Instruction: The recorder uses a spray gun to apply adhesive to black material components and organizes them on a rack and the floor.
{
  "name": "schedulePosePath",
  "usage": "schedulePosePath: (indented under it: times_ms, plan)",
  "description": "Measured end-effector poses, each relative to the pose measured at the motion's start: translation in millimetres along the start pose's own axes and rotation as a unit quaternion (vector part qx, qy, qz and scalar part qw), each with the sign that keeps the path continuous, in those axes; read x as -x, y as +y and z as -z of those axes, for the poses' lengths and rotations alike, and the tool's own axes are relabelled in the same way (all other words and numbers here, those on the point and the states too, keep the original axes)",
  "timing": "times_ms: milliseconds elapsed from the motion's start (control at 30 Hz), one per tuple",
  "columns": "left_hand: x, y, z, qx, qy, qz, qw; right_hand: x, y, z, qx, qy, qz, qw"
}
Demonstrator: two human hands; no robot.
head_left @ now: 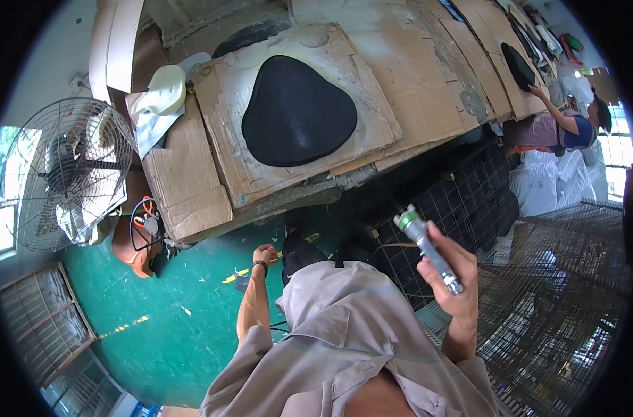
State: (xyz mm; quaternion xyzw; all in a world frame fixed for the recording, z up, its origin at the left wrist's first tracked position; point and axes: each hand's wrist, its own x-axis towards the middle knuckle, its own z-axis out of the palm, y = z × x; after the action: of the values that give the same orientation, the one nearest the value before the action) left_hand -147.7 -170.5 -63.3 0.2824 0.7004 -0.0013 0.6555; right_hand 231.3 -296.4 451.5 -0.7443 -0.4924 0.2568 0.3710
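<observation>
My right hand (454, 276) is raised at chest height and grips a grey metal spray gun (427, 247) with a green nozzle, tip pointing up and to the left. My left hand (264, 254) hangs low by my side with fingers curled; nothing shows clearly in it. A black, rounded seat-shaped pad (299, 111) lies flat on the cardboard-covered workbench (400, 76) in front of me, apart from both hands.
A white moulded piece (165, 89) sits at the bench's left end. A standing fan (66, 174) is at the left over the green floor (184, 313). Wire mesh crates (559, 278) stand at the right. Another person (570, 125) works on a second black pad (519, 66) farther along.
</observation>
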Motion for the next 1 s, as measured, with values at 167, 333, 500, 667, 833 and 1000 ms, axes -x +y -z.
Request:
schedulePosePath:
  times_ms: [167,333,500,667,833,1000]
  plan:
    - [2,-5,-1,0.025,-0.008,0.005,1.0,7,7,15,0.034,0.038,-0.036,0.998]
    - [1,-9,4,-0.014,0.016,-0.003,1.0,12,-4,-2,-0.054,-0.083,-0.015,0.995]
    - [11,-2,-2,0.045,0.015,-0.011,0.999,-16,-11,-30,-0.048,-0.033,0.049,0.997]
    - [15,-9,10,0.042,0.008,-0.01,0.999,-30,-1,-38,-0.023,0.057,0.066,0.996]
    - [9,-26,18,0.059,0.019,0.008,0.998,-11,6,-19,0.034,0.042,0.029,0.998]
    - [7,-25,8,0.003,0.002,0.034,0.999,3,-2,-5,0.056,0.043,0.035,0.997]
